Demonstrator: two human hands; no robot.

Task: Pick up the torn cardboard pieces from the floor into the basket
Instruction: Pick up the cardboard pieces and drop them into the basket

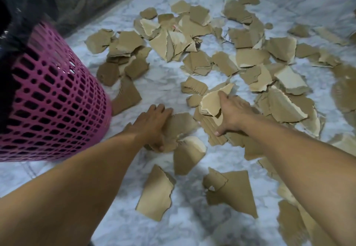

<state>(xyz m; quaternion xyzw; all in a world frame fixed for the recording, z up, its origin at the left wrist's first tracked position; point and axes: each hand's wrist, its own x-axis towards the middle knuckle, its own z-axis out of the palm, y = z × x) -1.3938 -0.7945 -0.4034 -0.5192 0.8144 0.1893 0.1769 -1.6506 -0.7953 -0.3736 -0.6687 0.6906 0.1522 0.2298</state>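
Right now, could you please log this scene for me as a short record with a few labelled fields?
setting: white marbled floor
basket: pink perforated basket, at the left, beside the pieces
cardboard: many torn cardboard pieces scattered over the floor
left hand: left hand gripping a piece on the floor
right hand: right hand holding a pale piece over a small pile
progress: most pieces not yet picked up; basket contents not visible
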